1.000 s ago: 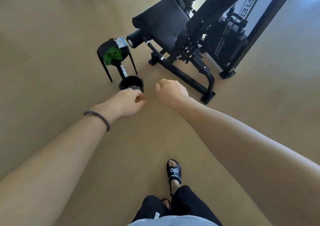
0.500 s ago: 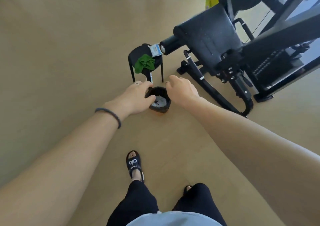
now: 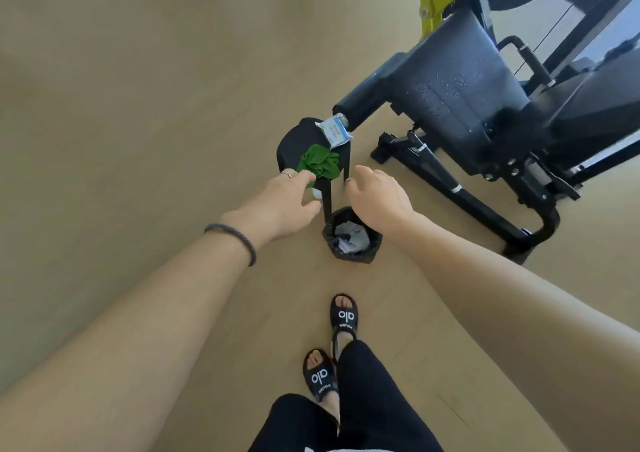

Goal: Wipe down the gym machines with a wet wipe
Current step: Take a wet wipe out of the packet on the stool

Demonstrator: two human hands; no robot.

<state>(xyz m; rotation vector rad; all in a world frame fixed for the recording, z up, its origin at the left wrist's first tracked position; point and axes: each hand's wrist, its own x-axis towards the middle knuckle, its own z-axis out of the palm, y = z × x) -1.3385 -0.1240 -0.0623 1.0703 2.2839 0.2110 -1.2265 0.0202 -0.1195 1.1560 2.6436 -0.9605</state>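
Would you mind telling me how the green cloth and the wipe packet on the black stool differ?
The green cloth is crumpled and plain dark green; the wipe packet is flat, white and blue with printing. The cloth lies at the stool's near edge, close to the left hand; the packet lies at the far edge, overhanging towards the machine. Both rest on the stool, untouched by either hand.

Setting: gym floor. Evidence: black padded exercise machine [image 3: 460, 84] on a steel frame with floor feet, cable line and yellow-green part behind it; smooth tan floor [image 3: 138, 105]; small black stool [image 3: 301, 136] and lined bin [image 3: 353, 240] beside the machine.
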